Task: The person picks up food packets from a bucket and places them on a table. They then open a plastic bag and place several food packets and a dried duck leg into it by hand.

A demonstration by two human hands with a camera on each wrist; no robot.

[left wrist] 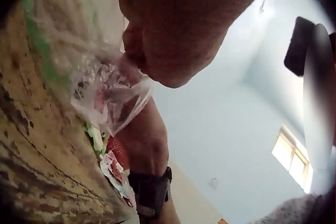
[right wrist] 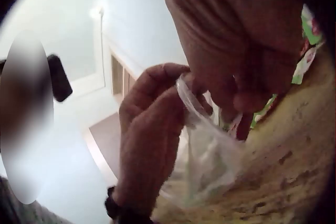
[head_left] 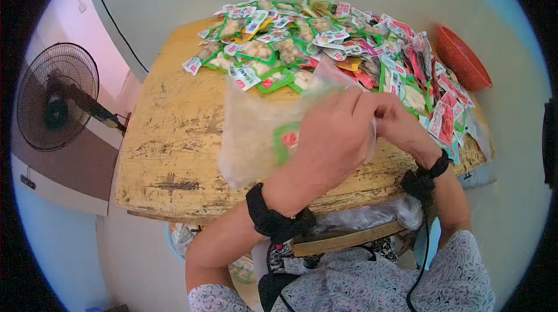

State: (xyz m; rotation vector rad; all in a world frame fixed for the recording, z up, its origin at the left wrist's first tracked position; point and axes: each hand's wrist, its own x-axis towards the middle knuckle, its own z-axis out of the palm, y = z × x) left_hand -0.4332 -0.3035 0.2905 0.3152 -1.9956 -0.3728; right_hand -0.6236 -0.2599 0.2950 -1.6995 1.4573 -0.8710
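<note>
A clear plastic bag [head_left: 250,132] hangs over the worn yellow table, with a green-and-red printed packet [head_left: 285,140] showing through or behind it. My left hand [head_left: 328,143] pinches the bag's gathered top edge, fingers curled. Close against it, my right hand [head_left: 404,126] has its fingers curled at the same edge; its fingertips are partly hidden in the head view. In the right wrist view the left hand [right wrist: 152,129] grips the bag's rim [right wrist: 191,98] beside the right hand [right wrist: 241,40]. The left wrist view shows crumpled clear film [left wrist: 110,92] between the hands.
A large heap of small sealed food packets [head_left: 261,50] covers the table's far side. A red basket [head_left: 465,59] leans at the right by the wall. A standing fan [head_left: 58,97] is at the left. Clear plastic [head_left: 366,216] lies below the table's near edge.
</note>
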